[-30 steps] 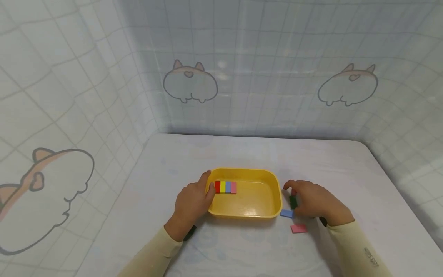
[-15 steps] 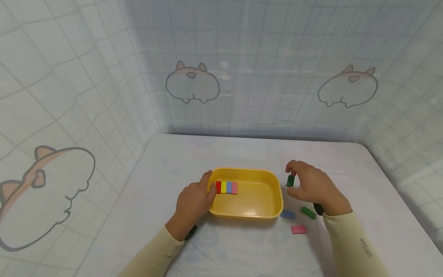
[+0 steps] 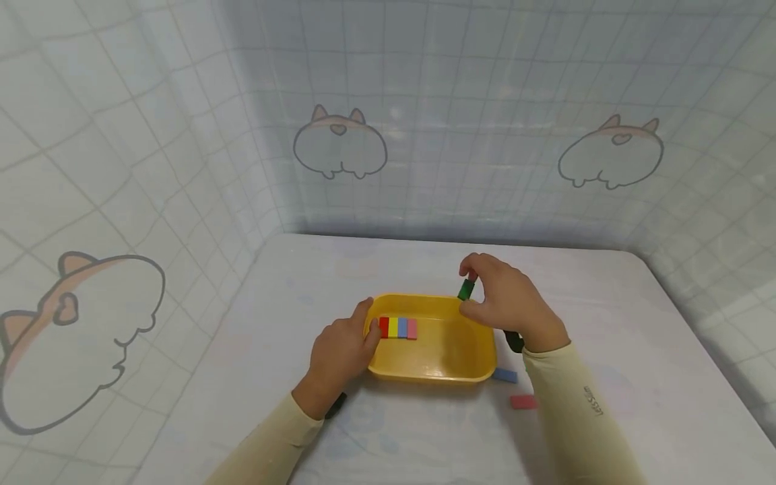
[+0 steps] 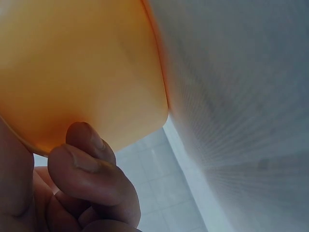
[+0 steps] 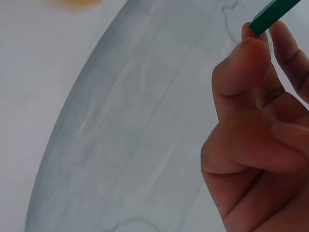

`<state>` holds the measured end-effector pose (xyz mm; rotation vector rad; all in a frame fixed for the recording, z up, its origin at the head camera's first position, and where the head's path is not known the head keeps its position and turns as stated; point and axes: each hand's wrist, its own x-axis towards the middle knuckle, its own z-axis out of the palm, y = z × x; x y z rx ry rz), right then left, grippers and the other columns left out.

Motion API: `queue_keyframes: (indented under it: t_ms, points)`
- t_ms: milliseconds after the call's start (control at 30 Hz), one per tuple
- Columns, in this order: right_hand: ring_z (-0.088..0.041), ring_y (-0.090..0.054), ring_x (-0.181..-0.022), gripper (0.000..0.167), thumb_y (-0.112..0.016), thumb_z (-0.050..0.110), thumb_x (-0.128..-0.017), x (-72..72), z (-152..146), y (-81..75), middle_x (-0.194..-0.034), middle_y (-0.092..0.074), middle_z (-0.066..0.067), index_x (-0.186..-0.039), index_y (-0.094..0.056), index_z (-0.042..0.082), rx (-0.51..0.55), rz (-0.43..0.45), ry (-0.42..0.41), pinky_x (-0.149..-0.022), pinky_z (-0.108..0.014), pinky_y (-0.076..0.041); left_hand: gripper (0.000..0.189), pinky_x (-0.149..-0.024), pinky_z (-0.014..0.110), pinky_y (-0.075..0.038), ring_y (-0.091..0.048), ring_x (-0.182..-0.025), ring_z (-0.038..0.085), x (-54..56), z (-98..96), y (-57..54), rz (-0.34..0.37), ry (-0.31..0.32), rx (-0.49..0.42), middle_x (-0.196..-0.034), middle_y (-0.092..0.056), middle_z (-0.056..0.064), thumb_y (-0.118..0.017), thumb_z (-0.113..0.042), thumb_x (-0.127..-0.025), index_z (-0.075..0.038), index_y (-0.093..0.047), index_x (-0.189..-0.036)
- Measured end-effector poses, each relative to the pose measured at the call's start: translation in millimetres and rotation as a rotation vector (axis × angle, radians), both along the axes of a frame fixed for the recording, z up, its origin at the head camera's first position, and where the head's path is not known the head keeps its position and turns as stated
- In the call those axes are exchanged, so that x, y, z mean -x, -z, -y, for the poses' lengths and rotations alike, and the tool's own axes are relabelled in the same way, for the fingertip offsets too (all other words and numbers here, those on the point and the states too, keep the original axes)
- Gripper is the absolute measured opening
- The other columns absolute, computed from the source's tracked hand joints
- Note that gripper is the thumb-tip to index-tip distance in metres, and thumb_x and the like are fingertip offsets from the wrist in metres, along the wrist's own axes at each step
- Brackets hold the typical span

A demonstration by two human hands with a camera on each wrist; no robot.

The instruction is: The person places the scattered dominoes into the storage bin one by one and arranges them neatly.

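Green block: small, long, straight-edged point(image 3: 466, 289); one face brighter green, another dark. Squared end, bluish green in the right wrist view, where the frame edge cuts it off.
Tilt: long axis roughly 1 to 7 o'clock in the head view.
Block to grip: at the fingertips of the right hand point(image 3: 509, 300), toward 9 to 10 o'clock from the palm; thumb at its 6 o'clock, fingers above at 12 to 1.
Right grip: narrow, pinching the green block (exact contact of the thumb hard to see).
Block to tray: by the far rim of the yellow tray point(image 3: 433, 360), about 1 o'clock from its centre; cannot tell if they touch.
Left grip: left hand point(image 3: 341, 350) holds the tray wall at 9 o'clock, thumb at the inner side.
Tile row: red, yellow, blue and pink tiles point(image 3: 398, 328) side by side inside, toward 9 to 10 o'clock.
Loose pieces: blue piece point(image 3: 506, 375) just beside the tray at 4 o'clock; pink piece point(image 3: 523, 402) farther out, same bearing, partly under the sleeve's line.
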<state>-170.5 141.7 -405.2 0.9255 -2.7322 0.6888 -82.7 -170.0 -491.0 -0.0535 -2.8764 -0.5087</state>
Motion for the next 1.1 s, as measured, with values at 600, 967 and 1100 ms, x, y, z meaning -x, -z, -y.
queue_keyframes:
  t_ms: [600,967,1100]
  points:
    - [-0.011,-0.058,-0.085,0.039,-0.077,0.028,-0.08,9.3,75.0,21.6,-0.108,-0.064,0.009,-0.117,-0.068,0.019,0.092,-0.044,-0.143,-0.072,-0.033,-0.053,0.055,-0.041,0.031,-0.039,-0.041,-0.042,0.019,3.6,-5.4,-2.5,0.007,0.02,-0.027,-0.053,-0.043,0.0,-0.055,-0.042,-0.106,-0.014,-0.054,-0.153]
    - [-0.023,-0.067,-0.099,0.043,-0.086,0.026,-0.079,17.7,89.6,29.8,-0.108,-0.069,0.012,-0.119,-0.07,0.022,0.011,0.149,-0.229,-0.088,-0.034,-0.054,0.052,-0.038,0.032,-0.037,-0.04,-0.041,0.019,5.5,1.1,-7.4,-0.046,0.023,-0.023,-0.051,-0.043,0.0,-0.057,-0.039,-0.106,-0.011,-0.057,-0.149]
    - [-0.022,-0.068,-0.097,0.043,-0.09,0.026,-0.08,16.3,91.6,30.4,-0.105,-0.071,0.011,-0.119,-0.072,0.022,-0.041,0.186,-0.254,-0.086,-0.035,-0.054,0.05,-0.037,0.031,-0.034,-0.038,-0.04,0.018,6.8,1.4,-7.1,-0.049,0.022,-0.031,-0.051,-0.043,0.0,-0.058,-0.038,-0.106,-0.011,-0.058,-0.149]
